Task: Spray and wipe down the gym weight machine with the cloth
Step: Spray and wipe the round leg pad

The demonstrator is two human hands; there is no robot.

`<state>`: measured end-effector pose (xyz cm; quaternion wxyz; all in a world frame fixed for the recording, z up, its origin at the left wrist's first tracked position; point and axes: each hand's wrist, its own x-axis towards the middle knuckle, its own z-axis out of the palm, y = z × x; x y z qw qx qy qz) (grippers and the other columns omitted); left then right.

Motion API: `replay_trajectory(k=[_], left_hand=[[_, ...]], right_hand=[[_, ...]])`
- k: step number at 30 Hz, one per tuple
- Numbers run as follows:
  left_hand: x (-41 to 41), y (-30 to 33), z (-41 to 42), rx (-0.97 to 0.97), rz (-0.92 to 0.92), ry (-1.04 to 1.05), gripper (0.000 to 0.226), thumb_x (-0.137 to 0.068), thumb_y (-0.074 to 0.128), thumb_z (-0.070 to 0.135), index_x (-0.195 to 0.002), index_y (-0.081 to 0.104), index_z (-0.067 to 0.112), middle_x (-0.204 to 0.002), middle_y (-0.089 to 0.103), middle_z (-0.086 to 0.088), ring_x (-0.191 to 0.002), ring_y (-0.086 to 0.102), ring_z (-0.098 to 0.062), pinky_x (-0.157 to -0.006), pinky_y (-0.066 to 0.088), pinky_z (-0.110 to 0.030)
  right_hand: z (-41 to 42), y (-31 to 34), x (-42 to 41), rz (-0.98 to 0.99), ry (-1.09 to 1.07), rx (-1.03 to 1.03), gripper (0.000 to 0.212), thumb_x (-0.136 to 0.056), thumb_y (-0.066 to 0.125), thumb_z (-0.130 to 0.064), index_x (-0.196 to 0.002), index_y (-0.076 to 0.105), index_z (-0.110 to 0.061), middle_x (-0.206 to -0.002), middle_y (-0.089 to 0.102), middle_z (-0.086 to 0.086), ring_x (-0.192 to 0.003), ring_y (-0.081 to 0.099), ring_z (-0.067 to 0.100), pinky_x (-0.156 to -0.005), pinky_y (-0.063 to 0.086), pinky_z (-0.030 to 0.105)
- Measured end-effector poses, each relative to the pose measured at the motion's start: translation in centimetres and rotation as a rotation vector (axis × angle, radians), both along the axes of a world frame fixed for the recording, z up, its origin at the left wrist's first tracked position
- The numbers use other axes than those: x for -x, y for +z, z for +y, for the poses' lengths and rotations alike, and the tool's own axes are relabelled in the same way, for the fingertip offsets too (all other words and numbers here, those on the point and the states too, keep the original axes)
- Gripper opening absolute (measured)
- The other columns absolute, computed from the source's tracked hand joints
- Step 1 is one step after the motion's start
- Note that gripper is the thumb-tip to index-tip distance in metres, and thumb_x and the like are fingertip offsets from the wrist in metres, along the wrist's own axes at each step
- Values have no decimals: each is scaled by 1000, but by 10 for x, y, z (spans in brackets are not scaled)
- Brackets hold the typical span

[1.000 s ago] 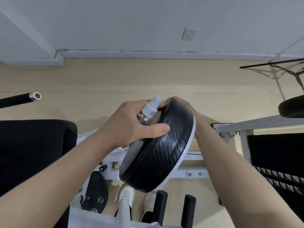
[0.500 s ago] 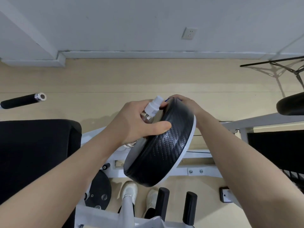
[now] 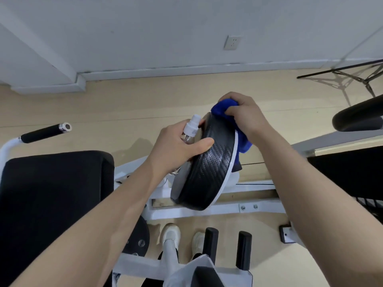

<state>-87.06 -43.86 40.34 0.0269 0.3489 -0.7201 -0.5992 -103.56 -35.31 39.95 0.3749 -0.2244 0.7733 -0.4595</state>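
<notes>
Near the middle of the frame, the left hand (image 3: 178, 146) curls around a small clear spray bottle (image 3: 191, 129), whose white nozzle pokes out above the fingers, while its thumb lies stretched along the textured black rim of a round padded disc (image 3: 209, 164) on the weight machine. The disc is tilted, its white-edged face turned to the right and away from the camera. Just above and right of centre, the right hand (image 3: 242, 114) clenches a bunched blue cloth (image 3: 224, 107), fingers folded tightly over it, and presses it against the top edge and far face of the disc; more of the cloth hangs down behind the disc's right side. The white machine frame (image 3: 228, 210) runs across below the disc. A black seat pad (image 3: 53, 195) fills the left side of the frame, with a black-gripped handle (image 3: 44, 134) above it at the left edge. At the bottom centre, two white shoes (image 3: 172, 235) stand on the pale wood floor beside two upright black pegs (image 3: 210, 243). A wall socket (image 3: 232, 42) sits on the grey wall at the upper right.
</notes>
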Motion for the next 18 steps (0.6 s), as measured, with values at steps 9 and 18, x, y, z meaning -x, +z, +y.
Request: replay_trajectory(k=[9, 18], left_hand=[[2, 4, 11, 124, -1, 89, 38, -67, 61, 59, -89, 56, 28, -78, 59, 2, -67, 55, -19, -64, 49, -42], [-44, 23, 37, 317, 58, -98, 39, -98, 37, 25, -134, 43, 12, -122, 49, -8, -101, 57, -33, -92, 46, -48]], right_hand=[[36, 34, -46, 499, 195, 70, 33, -63, 46, -9, -89, 65, -15, -88, 63, 7, -86, 55, 25, -78, 45, 38], [106, 33, -89, 553, 313, -321, 36, -72, 47, -5, -100, 66, -19, -92, 55, 0, -85, 54, 27, -65, 41, 32]])
